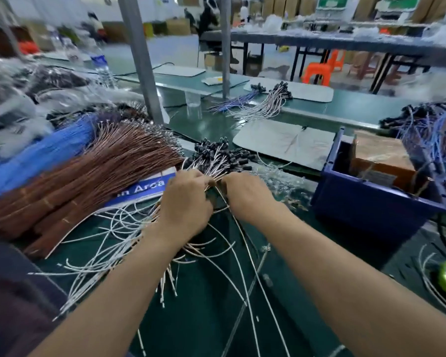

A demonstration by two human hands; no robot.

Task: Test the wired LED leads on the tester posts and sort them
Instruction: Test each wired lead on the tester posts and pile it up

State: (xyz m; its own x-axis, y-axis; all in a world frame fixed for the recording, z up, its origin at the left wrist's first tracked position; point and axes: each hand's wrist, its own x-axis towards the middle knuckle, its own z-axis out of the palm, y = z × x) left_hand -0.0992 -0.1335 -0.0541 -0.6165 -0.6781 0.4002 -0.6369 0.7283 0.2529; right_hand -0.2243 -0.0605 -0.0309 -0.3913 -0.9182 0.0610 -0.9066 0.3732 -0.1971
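LED leads (216, 157), wired, one loose bundle: held at the centre of the frame, black lamp ends fanned toward the top, pale wire tails trailing down over the green bench mat (209, 318).

Left hand (186, 202): closed round the bundle from the left, fingers curled under it and mostly hidden.

Right hand (245, 194): meeting the bundle from the right, fingers drawn narrow and pinching among the wires. Which single lead it held could not be told.

Tester posts: not made out anywhere in the frame.

Adjacent stock: brown wire bundles (83, 181) and blue wire bundles (36, 155) at the left, a blue bin (371, 204) at the right, a tangled blue-and-white pile (428, 135) above the bin, and smaller laid-out groups (263, 104) at upper centre.

Risks, as judged:
- Tails crossed and looped below the hands, so drawing one lead out would probably drag its neighbours and scatter the bundle.
- A loosened left grip would let untested leads slide into the loose wires on the mat, mixing tested with untested.
- A sharp tug against a snag could strain a wire at its lamp end.
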